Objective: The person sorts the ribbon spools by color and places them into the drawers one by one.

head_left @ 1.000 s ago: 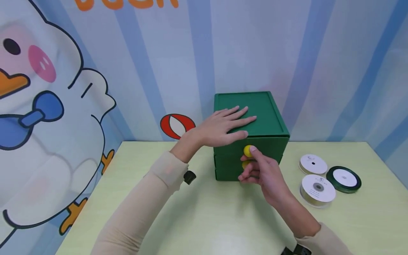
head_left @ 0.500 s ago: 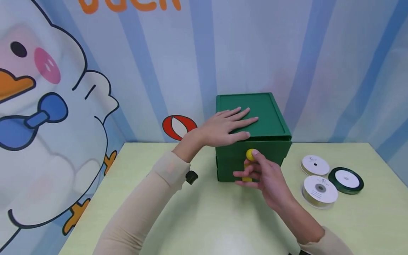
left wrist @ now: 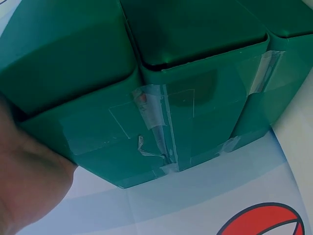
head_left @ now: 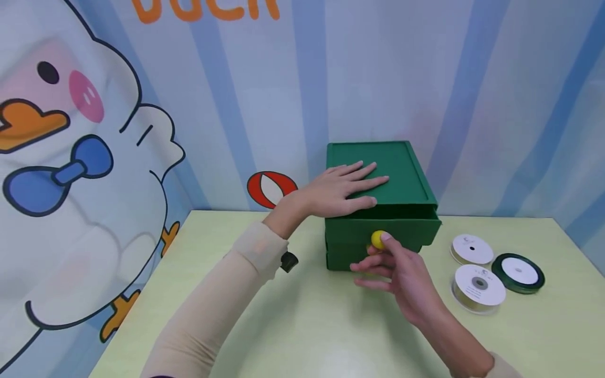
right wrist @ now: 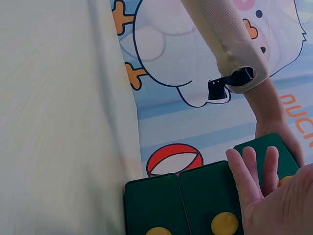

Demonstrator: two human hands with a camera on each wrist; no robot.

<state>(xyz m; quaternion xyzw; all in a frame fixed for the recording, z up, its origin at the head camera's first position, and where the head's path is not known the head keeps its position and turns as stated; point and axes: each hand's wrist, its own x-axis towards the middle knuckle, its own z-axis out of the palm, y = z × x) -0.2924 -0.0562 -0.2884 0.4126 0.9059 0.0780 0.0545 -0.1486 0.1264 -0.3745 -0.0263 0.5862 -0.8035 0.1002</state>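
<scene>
On the pale green table [head_left: 293, 325], I am pressing my flat left hand [head_left: 340, 190] onto the green drawer box [head_left: 406, 178] to steady it while my right hand [head_left: 402, 270] is pinching the top drawer's round yellow knob [head_left: 377, 239], drawer slightly out.

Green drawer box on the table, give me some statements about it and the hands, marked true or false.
1. The left hand lies flat on top of the green drawer box. True.
2. The right hand pinches the yellow knob of the top drawer. True.
3. The top drawer is fully shut, flush with the box. False: it stands pulled out a little from the front.
4. Three ribbon spools lie left of the box. False: they lie to its right on the table.
5. All the spools are white. False: one spool holds dark green ribbon.
</scene>
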